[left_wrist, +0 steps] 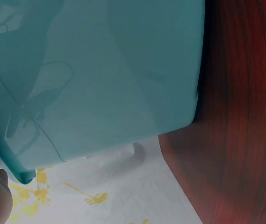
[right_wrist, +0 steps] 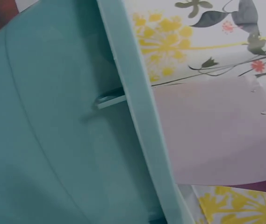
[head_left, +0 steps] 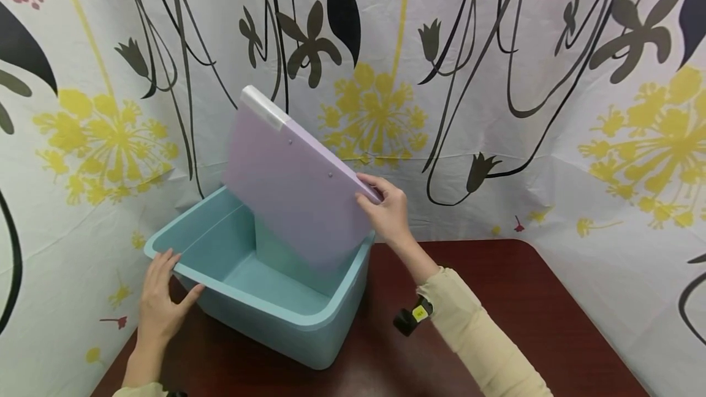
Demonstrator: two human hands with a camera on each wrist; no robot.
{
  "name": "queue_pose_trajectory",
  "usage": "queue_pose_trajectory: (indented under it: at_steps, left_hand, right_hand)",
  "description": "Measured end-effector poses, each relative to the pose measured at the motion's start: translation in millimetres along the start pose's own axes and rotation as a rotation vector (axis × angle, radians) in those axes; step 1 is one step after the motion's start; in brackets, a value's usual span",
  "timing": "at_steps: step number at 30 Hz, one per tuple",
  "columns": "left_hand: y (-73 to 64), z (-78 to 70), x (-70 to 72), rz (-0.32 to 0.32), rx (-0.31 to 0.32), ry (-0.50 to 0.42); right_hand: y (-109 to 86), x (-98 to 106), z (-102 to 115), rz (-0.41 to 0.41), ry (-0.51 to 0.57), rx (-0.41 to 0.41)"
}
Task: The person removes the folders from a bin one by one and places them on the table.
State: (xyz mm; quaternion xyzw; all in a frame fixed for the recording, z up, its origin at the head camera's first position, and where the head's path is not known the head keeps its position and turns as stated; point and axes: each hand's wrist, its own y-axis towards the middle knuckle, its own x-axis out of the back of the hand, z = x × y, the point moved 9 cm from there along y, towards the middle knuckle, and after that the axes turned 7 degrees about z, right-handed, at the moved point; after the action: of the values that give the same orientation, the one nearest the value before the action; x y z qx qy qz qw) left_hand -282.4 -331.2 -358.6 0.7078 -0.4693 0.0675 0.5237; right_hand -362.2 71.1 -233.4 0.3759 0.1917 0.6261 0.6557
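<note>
A blue-green plastic bin (head_left: pixel 325 321) stands on a dark red-brown table. My left hand (head_left: pixel 160 305) touches the rim at its left corner, fingers straight and thumb spread along the outside. A light purple file folder (head_left: pixel 300 185) leans up out of the bin at a slant, its lower part inside. My right hand (head_left: pixel 386 207) pinches the folder by its upper right end, with the thumb on the near face. Two small rivets and a clear label strip (head_left: pixel 265 108) show along the folder's spine. In the right wrist view, the folder (right_wrist: pixel 217 135) rises past the bin's rim (right_wrist: pixel 137 112).
A patterned cloth (head_left: pixel 496 109) with printed flowers hangs behind and at both sides of the table (head_left: pixel 469 250). The table surface extends to the right of the bin. A black wrist camera (head_left: pixel 408 321) sits at the right cuff.
</note>
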Motion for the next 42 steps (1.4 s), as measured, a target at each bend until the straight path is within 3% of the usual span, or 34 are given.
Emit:
queue_pose_trajectory:
  at_steps: [8,16,20,28,42]
  left_hand:
    - [0.5,0.5,0.5,0.004,0.015,0.027]
    - [1.5,-0.5,0.0,0.003,0.012,0.031]
    - [1.8,-1.1,0.2,0.002,0.007,0.026]
    - [1.2,-0.5,-0.1,0.005,0.007,0.026]
    - [0.1,-0.7,0.2,0.001,-0.002,0.021]
  right_hand:
    - [-1.2,25,6,-0.107,0.098,0.021]
    - [-4.9,50,31,-0.141,0.179,-0.056]
    - [-7.1,60,29,-0.176,0.164,-0.057]
    - [-10.7,81,4,-0.256,0.209,-0.043]
    - [-23.9,123,10,-0.401,0.272,0.055]
